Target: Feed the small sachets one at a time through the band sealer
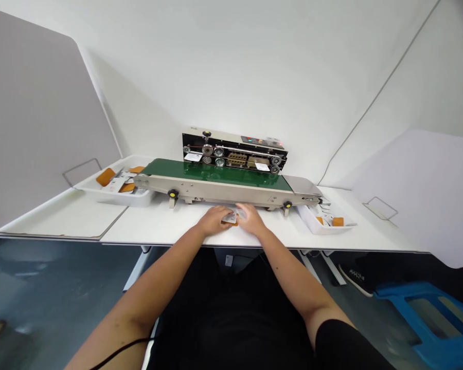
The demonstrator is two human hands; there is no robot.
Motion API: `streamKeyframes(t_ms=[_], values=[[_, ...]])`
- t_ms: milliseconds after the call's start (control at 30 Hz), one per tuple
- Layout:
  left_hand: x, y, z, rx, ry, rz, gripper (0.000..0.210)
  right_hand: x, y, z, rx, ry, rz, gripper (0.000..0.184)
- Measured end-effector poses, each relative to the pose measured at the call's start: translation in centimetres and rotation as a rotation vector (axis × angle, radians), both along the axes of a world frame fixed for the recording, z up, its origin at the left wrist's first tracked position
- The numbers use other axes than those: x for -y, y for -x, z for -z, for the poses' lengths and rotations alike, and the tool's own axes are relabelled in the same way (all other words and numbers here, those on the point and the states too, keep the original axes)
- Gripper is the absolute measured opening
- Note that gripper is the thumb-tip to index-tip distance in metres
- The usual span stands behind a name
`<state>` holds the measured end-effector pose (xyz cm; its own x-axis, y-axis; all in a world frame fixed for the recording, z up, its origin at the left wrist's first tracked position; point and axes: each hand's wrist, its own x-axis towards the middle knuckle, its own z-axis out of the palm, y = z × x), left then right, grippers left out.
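Note:
My left hand (215, 221) and my right hand (250, 220) meet low over the white table, just in front of the conveyor. Between them is a small white-and-clear packet (229, 218) with an orange piece showing at its lower edge. The fingers of both hands are closed on its sides. Behind stands a band sealing machine (235, 150) with a green conveyor belt (216, 173). Two white packet tops, a left one (193, 157) and a right one (262, 167), show at its sealing rollers.
A white bin (100, 196) with orange pieces and packets stands left of the conveyor. Another bin (324, 227) with similar contents sits under its right end. Grey panels (34, 118) flank the table (158, 231). A blue stool (428, 318) and another person's shoe (355, 280) are at lower right.

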<state>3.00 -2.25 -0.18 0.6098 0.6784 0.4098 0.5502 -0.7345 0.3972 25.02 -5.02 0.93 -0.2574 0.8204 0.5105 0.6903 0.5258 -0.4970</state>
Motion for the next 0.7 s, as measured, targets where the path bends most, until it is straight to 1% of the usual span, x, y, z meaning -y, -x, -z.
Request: streamKeyframes(t_ms=[67,133,200,267,333,433,500,567,700], values=[[0.1,0.0,0.0,-0.002,0.008,-0.011,0.06,0.3,1.1,2.0,0.05,0.094,-0.027,0.065],[0.0,0.0,0.1,-0.027,0.04,-0.046,0.067,0.1,1.2,2.8,0.049,0.165,-0.044,0.071],[-0.1,0.0,0.1,-0.035,0.071,-0.05,0.071,0.1,0.7,2.8,0.015,0.204,-0.084,0.073],[-0.2,0.0,0.0,-0.007,0.084,-0.032,0.077,0.2,0.1,2.4,-0.042,0.212,-0.131,0.079],[-0.2,0.2,-0.2,0.04,0.077,0.006,0.082,0.3,-0.2,2.2,-0.108,0.202,-0.181,0.084],[-0.1,0.4,-0.5,0.116,0.06,0.079,0.086,0.4,-0.2,2.5,-0.198,0.189,-0.249,0.092],[0.0,0.5,-0.5,0.164,0.051,0.085,0.087,0.2,-0.1,2.8,-0.239,0.208,-0.253,0.096],[0.0,0.6,-0.6,0.204,0.034,0.067,0.087,0.0,0.0,3.1,-0.254,0.227,-0.225,0.097],[0.2,0.7,-0.9,0.263,-0.01,0.066,0.092,0.2,0.2,2.8,-0.211,0.203,-0.172,0.094]])
